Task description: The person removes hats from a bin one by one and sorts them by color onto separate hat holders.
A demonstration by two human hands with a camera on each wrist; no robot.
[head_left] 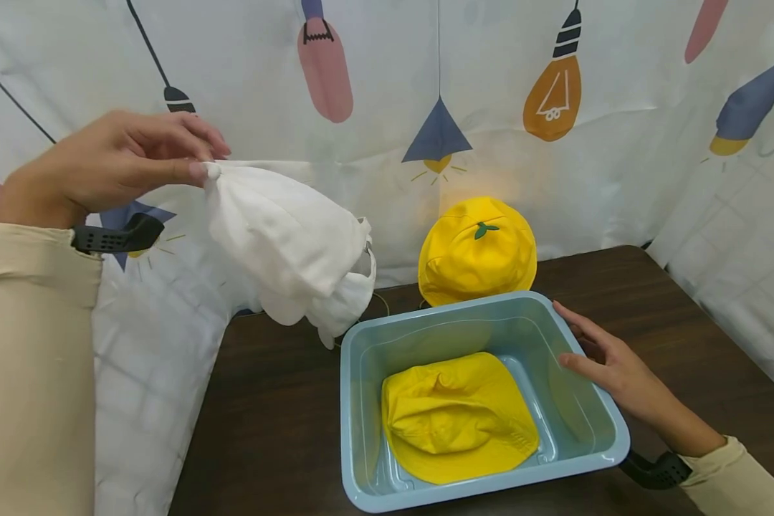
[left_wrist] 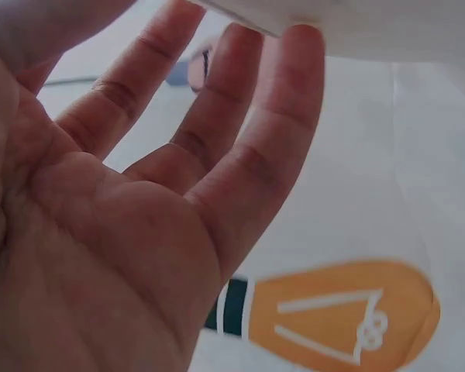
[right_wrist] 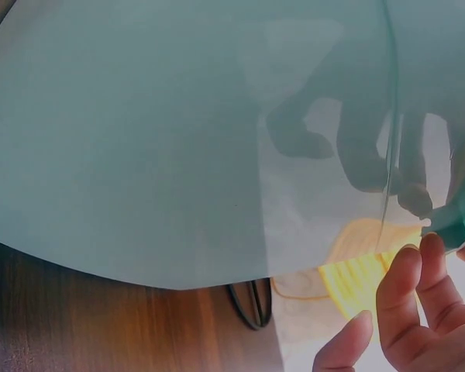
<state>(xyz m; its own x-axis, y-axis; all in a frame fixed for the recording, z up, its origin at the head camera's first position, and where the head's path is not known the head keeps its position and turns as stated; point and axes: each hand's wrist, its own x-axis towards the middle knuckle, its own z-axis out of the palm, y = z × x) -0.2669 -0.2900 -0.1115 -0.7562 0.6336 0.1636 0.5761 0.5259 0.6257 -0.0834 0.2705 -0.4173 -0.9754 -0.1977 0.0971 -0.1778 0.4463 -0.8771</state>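
A white cap (head_left: 284, 229) hangs tilted in the air at the left, its back strap toward the right. My left hand (head_left: 122, 161) pinches it by the top between thumb and fingertips. In the left wrist view, the white cloth (left_wrist: 403, 27) crosses above my fingers. A light blue plastic basin (head_left: 355, 401) stands on the table, tilted slightly in view. My right hand (head_left: 619, 373) grips its right rim, thumb over the inner side. Inside the basin lies a flattened yellow cap (head_left: 458, 416). Behind the basin sits a yellow hat (head_left: 480, 251) with a green leaf ornament.
The dark brown wooden table (head_left: 264, 430) runs under the basin. A white curtain (head_left: 374, 86) printed with lamps and bulbs hangs along the back and sides. Thin wire (head_left: 382, 301) shows behind the basin, beneath the white cap.
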